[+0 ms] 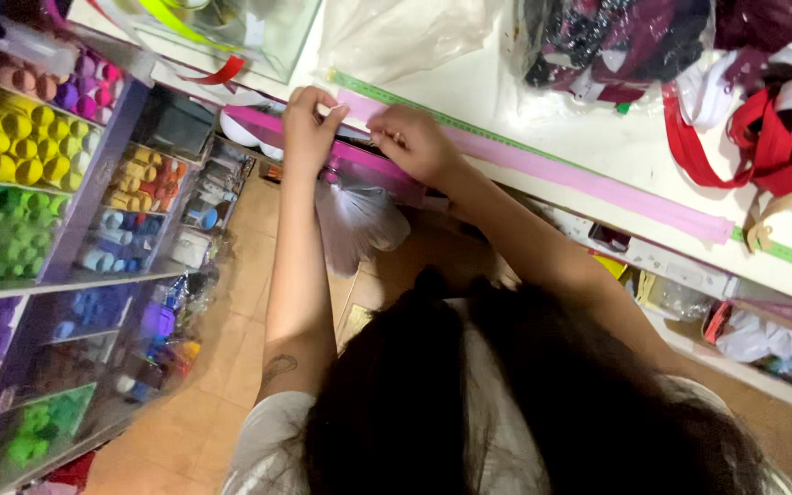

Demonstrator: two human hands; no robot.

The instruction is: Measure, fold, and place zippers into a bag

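— Pinched the near end of the pink strip [543,165] with left hand [307,128] and right hand [412,142], both closed on it?

— Looked so. Lay flat beside the green measuring tape [433,115] along the white counter [598,137] edge, far end near the red straps [763,137].

— Best handled how?

— Probably pulled taut, kept flush with the tape, end matched to its start (fingertips partly hidden, so exact grip unclear). Would have done well to steer clear of the clear bag [355,220] hanging below.
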